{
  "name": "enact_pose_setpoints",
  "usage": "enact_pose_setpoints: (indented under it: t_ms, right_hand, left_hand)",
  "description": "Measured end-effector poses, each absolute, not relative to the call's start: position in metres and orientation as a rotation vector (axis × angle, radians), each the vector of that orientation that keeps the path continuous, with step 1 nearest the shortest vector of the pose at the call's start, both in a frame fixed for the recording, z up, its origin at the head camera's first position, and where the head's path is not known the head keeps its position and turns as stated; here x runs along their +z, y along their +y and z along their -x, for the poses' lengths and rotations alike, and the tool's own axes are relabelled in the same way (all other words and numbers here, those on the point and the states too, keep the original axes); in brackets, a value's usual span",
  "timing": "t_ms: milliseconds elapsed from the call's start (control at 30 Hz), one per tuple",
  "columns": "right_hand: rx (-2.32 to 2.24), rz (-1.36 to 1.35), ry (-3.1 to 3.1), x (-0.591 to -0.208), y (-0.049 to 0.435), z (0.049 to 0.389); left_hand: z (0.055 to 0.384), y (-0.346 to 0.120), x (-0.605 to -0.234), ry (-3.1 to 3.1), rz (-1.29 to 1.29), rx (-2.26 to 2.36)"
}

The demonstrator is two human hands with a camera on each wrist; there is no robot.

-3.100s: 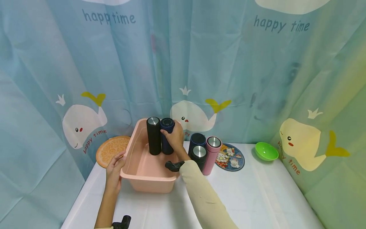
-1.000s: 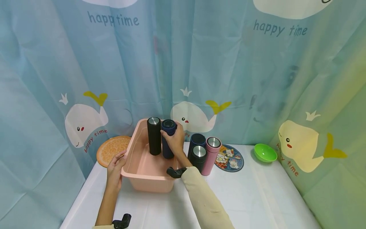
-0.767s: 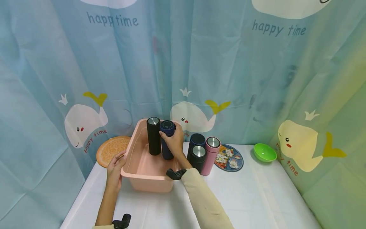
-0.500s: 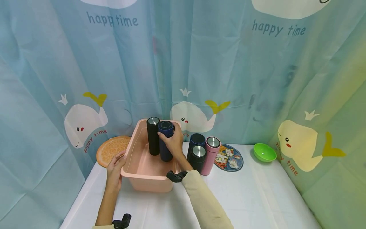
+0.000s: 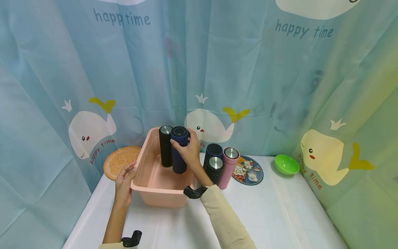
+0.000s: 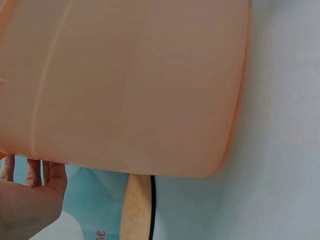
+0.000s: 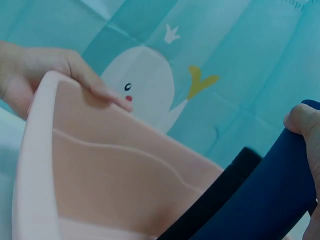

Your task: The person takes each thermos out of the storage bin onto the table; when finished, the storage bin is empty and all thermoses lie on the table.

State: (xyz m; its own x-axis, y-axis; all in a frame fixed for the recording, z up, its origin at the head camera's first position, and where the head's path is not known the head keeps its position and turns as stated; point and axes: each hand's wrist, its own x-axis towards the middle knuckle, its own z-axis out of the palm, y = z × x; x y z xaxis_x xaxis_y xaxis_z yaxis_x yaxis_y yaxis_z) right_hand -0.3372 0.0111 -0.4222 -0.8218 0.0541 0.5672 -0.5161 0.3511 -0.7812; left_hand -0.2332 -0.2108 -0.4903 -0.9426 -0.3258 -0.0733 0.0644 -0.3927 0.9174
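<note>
In the head view, my right hand (image 5: pixel 190 147) grips a navy blue thermos bottle (image 5: pixel 178 157) near its top. The bottle stands upright inside a pink plastic basin (image 5: pixel 163 193), close to the right of a black thermos bottle (image 5: pixel 166 148) with a silver lid top. My left hand (image 5: pixel 125 181) holds the basin's left rim near the front corner, and the right wrist view shows the fingers of that left hand (image 7: pixel 65 75) lying over the rim. From the left wrist view, the basin's outer wall (image 6: pixel 150 90) fills most of the picture.
Right of the basin stand another dark blue bottle (image 5: pixel 214 149), a short black one (image 5: pixel 215 167) and a pink one (image 5: pixel 228 169). Behind them lies a round cartoon mat (image 5: pixel 252 176). A green bowl (image 5: pixel 286 164) sits farther right, and an orange-patterned disc (image 5: pixel 119 160) leans at left.
My right hand has shifted the navy thermos bottle left, nearer the black one, and a little toward me since the earliest frame. The left hand keeps its hold on the basin rim.
</note>
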Motion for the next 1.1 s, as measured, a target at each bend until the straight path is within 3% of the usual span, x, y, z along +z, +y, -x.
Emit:
enact_pose_setpoints:
  t_ms: [1100]
  right_hand:
    - [1.524,-0.686,-1.872,-0.320,0.028,0.287]
  left_hand:
    - [0.234,-0.210,-0.491,-1.586,-0.362,-2.410]
